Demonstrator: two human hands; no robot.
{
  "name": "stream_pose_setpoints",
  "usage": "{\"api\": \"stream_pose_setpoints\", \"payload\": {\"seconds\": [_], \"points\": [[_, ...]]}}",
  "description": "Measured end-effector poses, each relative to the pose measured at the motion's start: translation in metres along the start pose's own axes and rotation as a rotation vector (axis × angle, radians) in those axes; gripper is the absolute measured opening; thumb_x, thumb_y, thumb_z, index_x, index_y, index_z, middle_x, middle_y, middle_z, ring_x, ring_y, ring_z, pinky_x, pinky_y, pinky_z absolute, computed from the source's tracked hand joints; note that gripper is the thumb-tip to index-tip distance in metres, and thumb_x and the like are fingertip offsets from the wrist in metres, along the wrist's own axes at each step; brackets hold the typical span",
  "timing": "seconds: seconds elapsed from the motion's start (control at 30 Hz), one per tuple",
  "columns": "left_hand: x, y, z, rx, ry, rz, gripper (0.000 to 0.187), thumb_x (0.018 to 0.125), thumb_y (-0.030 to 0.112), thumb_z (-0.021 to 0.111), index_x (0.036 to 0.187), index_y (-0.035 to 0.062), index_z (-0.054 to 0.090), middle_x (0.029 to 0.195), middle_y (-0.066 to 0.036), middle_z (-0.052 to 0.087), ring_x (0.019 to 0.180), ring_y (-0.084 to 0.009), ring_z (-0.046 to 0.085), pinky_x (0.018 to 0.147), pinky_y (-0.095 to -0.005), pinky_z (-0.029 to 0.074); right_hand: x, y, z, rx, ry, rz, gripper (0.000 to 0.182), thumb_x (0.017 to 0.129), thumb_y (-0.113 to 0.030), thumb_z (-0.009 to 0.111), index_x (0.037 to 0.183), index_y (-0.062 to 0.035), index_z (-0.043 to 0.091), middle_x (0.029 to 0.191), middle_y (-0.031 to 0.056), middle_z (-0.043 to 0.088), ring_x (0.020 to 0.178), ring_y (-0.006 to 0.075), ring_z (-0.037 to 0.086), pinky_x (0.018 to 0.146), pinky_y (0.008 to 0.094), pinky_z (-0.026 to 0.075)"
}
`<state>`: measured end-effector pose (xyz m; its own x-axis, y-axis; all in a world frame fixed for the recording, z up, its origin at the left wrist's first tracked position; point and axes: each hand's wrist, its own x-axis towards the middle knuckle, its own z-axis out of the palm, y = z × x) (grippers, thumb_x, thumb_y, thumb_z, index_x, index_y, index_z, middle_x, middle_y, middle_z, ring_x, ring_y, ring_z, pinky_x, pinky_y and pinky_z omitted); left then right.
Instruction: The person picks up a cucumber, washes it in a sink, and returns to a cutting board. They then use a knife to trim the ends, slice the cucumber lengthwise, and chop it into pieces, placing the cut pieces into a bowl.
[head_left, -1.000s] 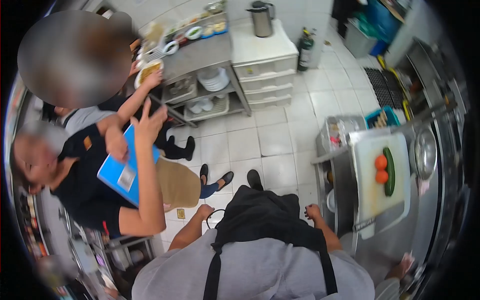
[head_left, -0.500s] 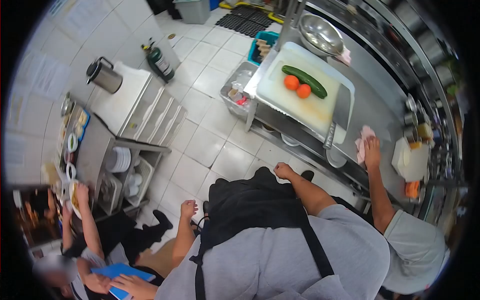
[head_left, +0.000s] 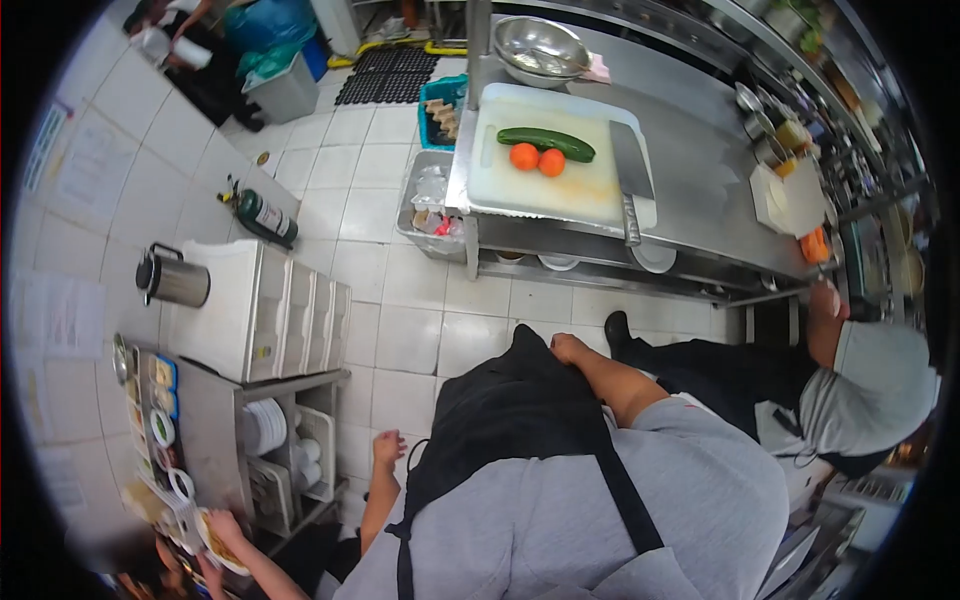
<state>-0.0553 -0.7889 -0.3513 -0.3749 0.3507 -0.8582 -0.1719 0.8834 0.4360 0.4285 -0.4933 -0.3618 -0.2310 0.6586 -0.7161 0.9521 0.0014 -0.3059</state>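
Observation:
My left hand [head_left: 389,447] hangs beside my black apron [head_left: 515,420], its fingers loosely bent and a little apart, holding nothing. Close to the apron's right edge, my right hand [head_left: 567,349] is curled into a loose fist with nothing visible in it. On the steel counter ahead lies a pale cutting board [head_left: 590,195]. It carries a long dark green vegetable, a cucumber or zucchini [head_left: 545,143], and two round orange-red tomatoes [head_left: 524,156]. A broad-bladed knife [head_left: 632,165] rests along the board's right side, handle towards me. Neither hand touches these things.
A metal bowl [head_left: 542,48] stands behind the board. To the right a co-worker [head_left: 870,385] holds a pink cloth. A grey bin [head_left: 425,235] sits at the counter's left end. At left are a white drawer unit [head_left: 225,330], a thermal jug [head_left: 180,280] and another person's hands at a plate.
My view has turned, so the counter and board sit further left. The co-worker's hand with the pink cloth has left the counter top. A blue folder at lower left is out of view.

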Motion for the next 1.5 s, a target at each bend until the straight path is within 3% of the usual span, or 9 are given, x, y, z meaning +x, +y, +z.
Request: {"api": "stream_pose_setpoints", "payload": {"seconds": [0.2,0.4,0.43,0.47,0.77,1.07,1.17,1.4,1.5], "points": [[0.033,-0.003,-0.009,0.601,-0.378,0.492,0.030,0.099,0.026,0.064,0.097,-0.0034,0.070,0.078,-0.011,0.073,0.064,-0.0201,0.070,0.057,-0.0322,0.056,-0.035,0.009,0.031,0.103,0.127,0.074,0.037,0.088,-0.035,0.067,0.107,-0.0042,0.075,0.112,0.0217,0.073,0.108,0.0383,0.069,0.094,0.0446,0.054],[0.044,0.087,-0.015,0.595,-0.287,0.164,0.034,0.099,0.030,0.063,0.118,0.0013,0.065,0.094,-0.015,0.074,0.078,-0.0270,0.073,0.065,-0.0421,0.058,-0.121,0.026,0.087,0.520,0.249,0.406,0.037,0.088,-0.036,0.069,0.107,-0.0050,0.075,0.111,0.0201,0.074,0.108,0.0372,0.070,0.095,0.0437,0.054],[0.072,0.101,-0.022,0.796,-0.438,0.393,0.039,0.099,0.031,0.063,0.126,0.0023,0.059,0.102,-0.017,0.073,0.081,-0.0298,0.073,0.067,-0.0442,0.058,-0.132,0.029,0.101,0.548,0.265,0.461,0.039,0.087,-0.038,0.070,0.109,-0.0053,0.076,0.114,0.0206,0.074,0.110,0.0371,0.070,0.097,0.0431,0.054],[0.080,0.124,-0.017,0.528,-0.337,0.104,0.038,0.100,0.032,0.063,0.124,0.0027,0.059,0.101,-0.017,0.074,0.083,-0.0299,0.073,0.068,-0.0451,0.058,-0.147,0.030,0.115,0.575,0.275,0.495,0.039,0.087,-0.038,0.070,0.109,-0.0053,0.076,0.114,0.0206,0.074,0.110,0.0371,0.070,0.097,0.0431,0.054],[0.086,0.244,0.049,0.583,-0.283,0.296,0.039,0.099,0.031,0.063,0.126,0.0030,0.057,0.105,-0.015,0.070,0.085,-0.0291,0.072,0.071,-0.0440,0.058,-0.223,0.035,0.167,0.793,0.405,0.732,0.038,0.089,-0.028,0.059,0.108,0.0005,0.076,0.120,0.0258,0.070,0.117,0.0412,0.066,0.103,0.0451,0.053],[0.019,0.179,0.138,0.626,-0.378,0.309,0.038,0.099,0.029,0.064,0.124,0.0012,0.058,0.101,-0.016,0.073,0.078,-0.0291,0.073,0.064,-0.0420,0.058,-0.232,0.088,0.177,0.726,0.263,0.611,0.045,0.091,-0.031,0.060,0.122,-0.0003,0.069,0.130,0.0255,0.066,0.122,0.0409,0.063,0.106,0.0453,0.051],[0.039,0.140,0.128,0.833,-0.503,0.506,0.040,0.099,0.029,0.063,0.126,-0.0001,0.057,0.104,-0.017,0.073,0.079,-0.0305,0.073,0.065,-0.0416,0.058,-0.216,0.122,0.198,0.700,0.312,0.574,0.041,0.089,-0.035,0.063,0.115,-0.0053,0.074,0.125,0.0223,0.070,0.119,0.0377,0.066,0.102,0.0466,0.052],[-0.068,0.098,0.140,0.771,-0.226,0.275,0.038,0.100,0.028,0.061,0.126,-0.0004,0.058,0.102,-0.017,0.073,0.080,-0.0300,0.073,0.066,-0.0420,0.058,-0.232,0.185,0.184,0.708,0.293,0.474,0.038,0.084,-0.026,0.065,0.107,0.0026,0.074,0.111,0.0271,0.073,0.105,0.0402,0.071,0.090,0.0454,0.057],[-0.064,0.072,0.146,0.851,-0.273,0.385,0.037,0.100,0.028,0.061,0.125,0.0001,0.059,0.101,-0.016,0.073,0.078,-0.0278,0.072,0.066,-0.0410,0.057,-0.229,0.222,0.207,0.727,0.302,0.485,0.037,0.076,-0.023,0.067,0.101,0.0017,0.076,0.111,0.0272,0.073,0.106,0.0392,0.072,0.089,0.0447,0.057]]}}
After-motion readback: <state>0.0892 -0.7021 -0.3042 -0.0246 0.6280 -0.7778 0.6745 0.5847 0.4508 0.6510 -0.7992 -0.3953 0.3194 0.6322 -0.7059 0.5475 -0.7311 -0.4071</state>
